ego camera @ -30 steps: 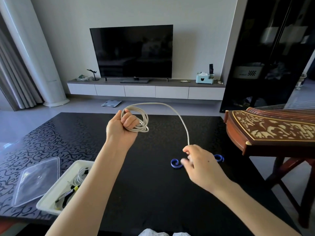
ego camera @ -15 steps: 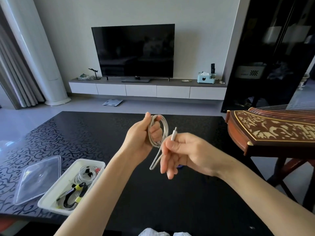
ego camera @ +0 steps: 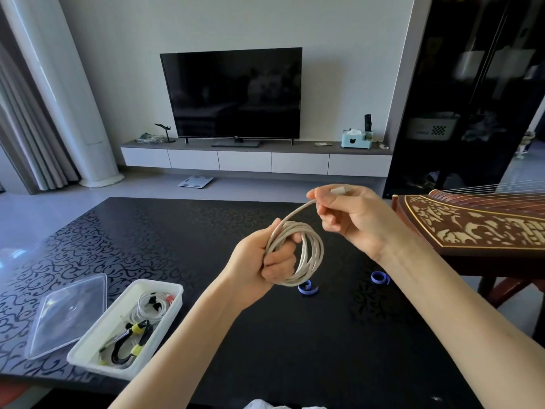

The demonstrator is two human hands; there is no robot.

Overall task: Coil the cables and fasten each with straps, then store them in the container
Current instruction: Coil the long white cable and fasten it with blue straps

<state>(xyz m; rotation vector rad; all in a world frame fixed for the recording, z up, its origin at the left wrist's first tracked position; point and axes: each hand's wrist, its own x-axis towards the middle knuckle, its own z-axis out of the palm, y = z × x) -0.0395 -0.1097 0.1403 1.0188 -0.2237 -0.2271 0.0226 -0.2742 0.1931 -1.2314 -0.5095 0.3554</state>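
- My left hand (ego camera: 263, 262) clenches the coiled white cable (ego camera: 312, 255) at frame centre.
- My right hand (ego camera: 352, 215), up and to the right, pinches its plug end.
- On the black table (ego camera: 206, 231) below lie a blue strap (ego camera: 308, 288) and a second strap (ego camera: 379, 278).
- The container (ego camera: 94, 363) sits at lower left.

Home living room. Flat-screen TV (ego camera: 233, 93) at top centre, on low white drawer unit (ego camera: 250, 160) along wall. Grey curtains (ego camera: 17, 137) and white floor-standing column (ego camera: 59, 90) at upper left. Bathroom scale (ego camera: 196, 182) on floor below TV. Tissue box (ego camera: 355, 140) at unit's right end. Carved wooden zither (ego camera: 477, 222) at right edge. Dark glass cabinet (ego camera: 472, 84) at upper right. Black patterned counter (ego camera: 147, 231) in foreground.
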